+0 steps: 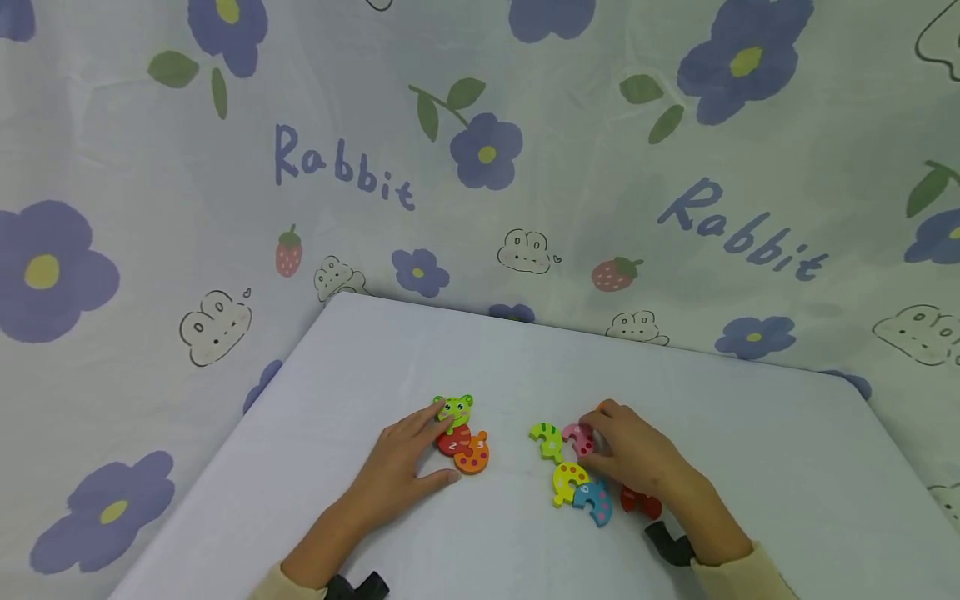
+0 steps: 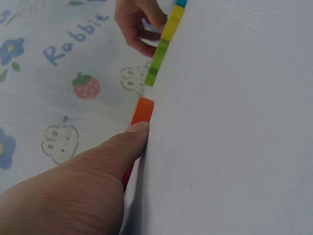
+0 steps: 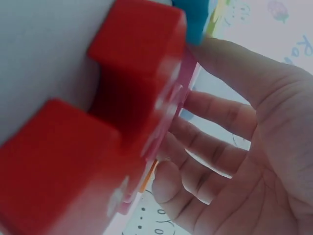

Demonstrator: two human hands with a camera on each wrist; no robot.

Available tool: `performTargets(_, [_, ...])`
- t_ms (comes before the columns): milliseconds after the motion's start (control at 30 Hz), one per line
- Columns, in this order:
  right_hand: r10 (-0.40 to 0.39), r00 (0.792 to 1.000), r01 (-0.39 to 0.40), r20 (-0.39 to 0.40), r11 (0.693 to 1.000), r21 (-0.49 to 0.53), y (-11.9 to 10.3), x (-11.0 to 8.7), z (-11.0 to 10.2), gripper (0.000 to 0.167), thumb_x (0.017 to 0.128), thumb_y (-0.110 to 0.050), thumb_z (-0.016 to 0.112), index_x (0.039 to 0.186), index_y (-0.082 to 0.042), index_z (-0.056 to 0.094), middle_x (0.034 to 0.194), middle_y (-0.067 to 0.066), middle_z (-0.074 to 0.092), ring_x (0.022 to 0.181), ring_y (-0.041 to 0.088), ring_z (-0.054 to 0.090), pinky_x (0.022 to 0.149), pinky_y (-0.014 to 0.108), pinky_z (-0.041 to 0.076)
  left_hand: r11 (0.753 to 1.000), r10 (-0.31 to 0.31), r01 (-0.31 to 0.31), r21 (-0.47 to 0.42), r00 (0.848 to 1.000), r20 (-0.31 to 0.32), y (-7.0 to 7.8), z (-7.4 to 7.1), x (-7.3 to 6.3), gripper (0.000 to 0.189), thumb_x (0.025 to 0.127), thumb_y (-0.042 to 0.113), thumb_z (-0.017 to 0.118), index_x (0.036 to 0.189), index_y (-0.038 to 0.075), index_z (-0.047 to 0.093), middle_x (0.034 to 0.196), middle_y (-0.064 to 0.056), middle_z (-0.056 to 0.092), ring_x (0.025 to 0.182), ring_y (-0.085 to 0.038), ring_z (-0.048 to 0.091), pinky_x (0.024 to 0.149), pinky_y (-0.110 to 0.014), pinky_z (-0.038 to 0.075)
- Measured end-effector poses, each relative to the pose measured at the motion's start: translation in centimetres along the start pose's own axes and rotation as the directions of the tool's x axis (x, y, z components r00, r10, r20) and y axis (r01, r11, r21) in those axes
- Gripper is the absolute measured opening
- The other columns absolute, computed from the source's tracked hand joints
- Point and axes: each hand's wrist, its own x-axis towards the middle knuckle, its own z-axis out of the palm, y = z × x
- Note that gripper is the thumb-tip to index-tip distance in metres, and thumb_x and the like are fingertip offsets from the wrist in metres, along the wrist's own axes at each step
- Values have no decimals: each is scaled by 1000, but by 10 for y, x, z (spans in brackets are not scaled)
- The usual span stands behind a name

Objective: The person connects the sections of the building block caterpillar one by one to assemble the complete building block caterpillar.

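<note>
My left hand [image 1: 401, 465] lies at the left side of a small group of wooden puzzle pieces, with straight fingers touching the green animal-face piece [image 1: 455, 408]. Below it, a red piece marked 2 [image 1: 453, 442] joins an orange dotted piece marked 3 [image 1: 471, 458]; in the left wrist view the thumb overlaps the orange piece [image 2: 142, 110]. My right hand [image 1: 633, 446] pinches a pink dotted piece [image 1: 577, 437] between thumb and index finger. Under its wrist sits a red piece [image 1: 641, 502], large and close in the right wrist view. The palm hides part of the pieces there.
A lime striped piece [image 1: 547, 441] lies left of the pink one. Nearer me, a yellow dotted piece [image 1: 570, 479] touches a blue piece [image 1: 593, 500]. An orange edge [image 1: 602, 405] peeks out beyond the right fingers. White cloth covers the table [image 1: 420, 350]; a patterned curtain [image 1: 480, 208] hangs behind.
</note>
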Motion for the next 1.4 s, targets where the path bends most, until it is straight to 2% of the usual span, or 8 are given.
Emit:
performTargets(233, [19,1000,-19,-24,1000,23,-2,1,2,58,84,-36,89,129,-5,69,123,7,62,111,25,61,97,47,57,1000,-6,6,6,1000,7,1,-1,0,82,87,52,82,156,21,52,170,3,31,152,-25,34,117,-54,33])
performTargets(567, [-21,995,27,-94,998,63,-7,3,-1,55,84,-32,88,129,-7,69,125,7,62,112,23,61,96,45,58,1000,4,-4,2,1000,-12,-1,0,0,80,88,52,82,155,20,53,169,2,33,152,-25,35,117,-54,34])
performTargets(867, [-30,997,37,-78,996,82,-22,9,-3,55,88,-35,85,135,-12,67,133,7,65,124,29,61,101,51,55,1000,9,-9,-1,1000,-12,-1,0,0,79,89,52,81,156,20,53,169,1,33,151,-25,36,117,-54,34])
performTargets(1100, [-28,999,36,-46,985,169,-34,15,1,51,92,-33,82,137,-14,66,134,0,63,115,19,64,95,46,58,1000,22,-22,-5,1000,-16,-1,-1,0,79,89,53,80,155,19,53,169,0,34,151,-26,36,116,-54,35])
performTargets(1400, [-71,996,76,-52,992,103,-50,25,5,54,91,-35,82,138,-13,67,132,-1,65,119,18,63,101,41,55,1000,18,-18,-11,1000,-16,-1,-1,-1,78,89,52,81,155,19,53,169,0,33,151,-27,37,117,-54,34])
